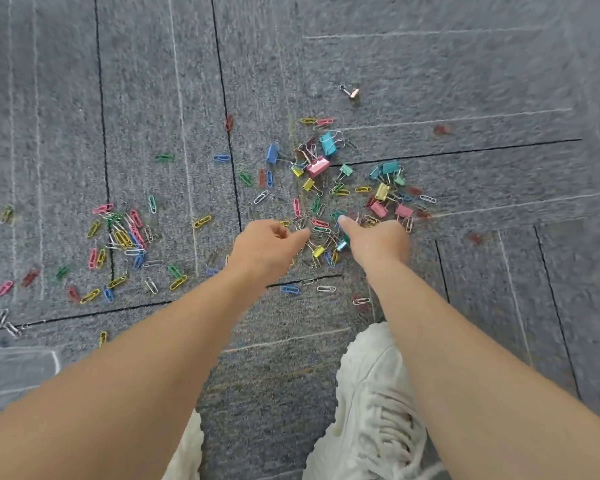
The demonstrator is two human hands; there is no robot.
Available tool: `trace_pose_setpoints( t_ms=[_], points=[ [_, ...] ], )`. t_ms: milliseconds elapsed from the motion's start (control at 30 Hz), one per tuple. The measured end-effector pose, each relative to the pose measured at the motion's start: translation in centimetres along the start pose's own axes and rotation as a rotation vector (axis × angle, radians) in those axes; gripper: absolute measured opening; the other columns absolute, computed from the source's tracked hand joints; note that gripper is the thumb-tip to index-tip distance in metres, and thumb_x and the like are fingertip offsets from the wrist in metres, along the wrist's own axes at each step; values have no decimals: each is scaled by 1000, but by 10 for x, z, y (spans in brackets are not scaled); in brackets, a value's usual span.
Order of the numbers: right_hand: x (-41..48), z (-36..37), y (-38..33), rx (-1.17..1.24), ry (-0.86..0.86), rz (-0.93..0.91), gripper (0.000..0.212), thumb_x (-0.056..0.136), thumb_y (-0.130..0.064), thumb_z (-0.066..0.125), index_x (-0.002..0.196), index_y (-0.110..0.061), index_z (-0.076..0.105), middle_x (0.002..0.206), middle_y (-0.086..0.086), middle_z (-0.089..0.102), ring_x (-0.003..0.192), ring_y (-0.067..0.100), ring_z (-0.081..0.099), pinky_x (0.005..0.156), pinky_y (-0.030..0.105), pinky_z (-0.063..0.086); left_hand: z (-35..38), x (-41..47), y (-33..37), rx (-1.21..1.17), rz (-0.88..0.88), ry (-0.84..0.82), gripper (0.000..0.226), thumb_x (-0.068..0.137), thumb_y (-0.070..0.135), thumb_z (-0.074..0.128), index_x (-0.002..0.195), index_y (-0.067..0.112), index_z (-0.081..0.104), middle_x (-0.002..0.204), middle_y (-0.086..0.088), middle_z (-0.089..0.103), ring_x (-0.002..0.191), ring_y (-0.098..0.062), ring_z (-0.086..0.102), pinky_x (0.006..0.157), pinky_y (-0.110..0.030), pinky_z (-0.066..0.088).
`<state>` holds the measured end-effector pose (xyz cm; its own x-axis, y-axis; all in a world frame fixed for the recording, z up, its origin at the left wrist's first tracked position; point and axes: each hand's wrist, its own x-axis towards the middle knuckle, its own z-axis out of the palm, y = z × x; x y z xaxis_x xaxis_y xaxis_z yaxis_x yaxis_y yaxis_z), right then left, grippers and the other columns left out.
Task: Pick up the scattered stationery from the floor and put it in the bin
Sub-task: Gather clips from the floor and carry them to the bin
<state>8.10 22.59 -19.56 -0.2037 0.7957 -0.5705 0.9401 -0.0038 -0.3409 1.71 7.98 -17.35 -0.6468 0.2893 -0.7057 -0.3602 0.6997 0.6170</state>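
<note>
Coloured paper clips lie scattered over the grey carpet, with one thick cluster [125,233] at the left and another [321,226] in the middle. Small binder clips, among them a pink one [317,167] and a blue one [327,143], lie just beyond the middle cluster. My left hand [267,244] is at that cluster's left edge with its fingers curled, and bits of paper clip show in the curl. My right hand [378,240] rests on the cluster's right side with one digit stretched out; its other fingers are hidden underneath. No bin is in view.
My white shoe [371,403] stands on the carpet below my right arm, and part of another shoe [187,448] shows at the bottom edge. A lone binder clip [351,92] lies farther off. Stray clips [4,322] reach the left edge.
</note>
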Motion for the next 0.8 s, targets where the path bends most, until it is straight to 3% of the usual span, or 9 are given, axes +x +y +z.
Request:
trace_pose_setpoints(
  t_ms=[67, 167, 233, 367, 467, 567, 667, 733, 800],
  points=[
    [3, -2, -4, -71, 10, -29, 52, 81, -51, 76, 87, -10, 45, 73, 1, 48, 76, 24, 51, 65, 34, 43, 9, 7, 8, 25, 37, 54, 36, 90, 48, 67, 79, 15, 65, 65, -1, 66, 57, -17, 57, 73, -39, 58],
    [10, -1, 2, 16, -74, -34, 46, 77, -48, 80, 71, -11, 53, 65, 0, 55, 63, 24, 54, 54, 30, 38, 22, 10, 10, -6, 44, 91, 32, 89, 49, 66, 79, 19, 64, 65, 2, 66, 53, -16, 57, 67, -36, 56],
    [11, -5, 7, 243, -179, 5, 43, 77, -44, 78, 61, -17, 48, 54, -2, 45, 50, 21, 42, 49, 29, 33, 31, 10, 8, 5, 57, 119, 27, 88, 48, 67, 81, 22, 64, 69, 1, 68, 53, -16, 58, 65, -36, 56],
    [18, -27, 23, 874, -557, 213, 16, 88, -23, 52, 73, -20, 47, 66, 0, 42, 50, 14, 33, 46, 24, 20, 45, 11, 6, 149, 143, 128, 21, 85, 46, 72, 93, 29, 66, 72, 4, 67, 58, -14, 60, 61, -30, 52],
    [22, -42, 37, 1127, -707, 242, 3, 71, -16, 46, 69, -16, 43, 70, 2, 48, 56, 16, 39, 50, 24, 26, 55, 13, 11, 339, 181, 61, 27, 85, 47, 73, 108, 34, 66, 81, 7, 66, 75, -17, 65, 74, -35, 56],
    [25, -47, 45, 1213, -712, 257, 2, 70, -17, 46, 69, -15, 46, 74, 3, 51, 60, 17, 45, 53, 24, 32, 64, 14, 17, 483, 170, 10, 32, 85, 48, 72, 114, 36, 65, 95, 0, 69, 87, -26, 67, 82, -41, 57],
    [25, -48, 41, 1159, -596, 285, 28, 93, -24, 51, 66, -17, 45, 69, 0, 52, 59, 15, 49, 51, 24, 35, 71, 15, 19, 568, 166, 16, 24, 89, 44, 70, 109, 33, 66, 107, -4, 67, 96, -30, 65, 82, -38, 53],
    [25, -48, 35, 1034, -489, 250, 35, 99, -31, 56, 68, -17, 49, 65, -2, 54, 54, 13, 51, 48, 22, 33, 73, 16, 19, 573, 159, 32, 17, 91, 39, 68, 105, 29, 67, 107, -5, 67, 96, -31, 65, 81, -39, 54],
    [24, -47, 32, 807, -357, 136, 24, 99, -28, 58, 78, -16, 57, 65, -2, 56, 52, 10, 50, 46, 23, 31, 73, 16, 19, 599, 156, 28, 16, 92, 36, 66, 104, 25, 67, 104, -7, 66, 93, -32, 65, 80, -41, 55]
  ],
)
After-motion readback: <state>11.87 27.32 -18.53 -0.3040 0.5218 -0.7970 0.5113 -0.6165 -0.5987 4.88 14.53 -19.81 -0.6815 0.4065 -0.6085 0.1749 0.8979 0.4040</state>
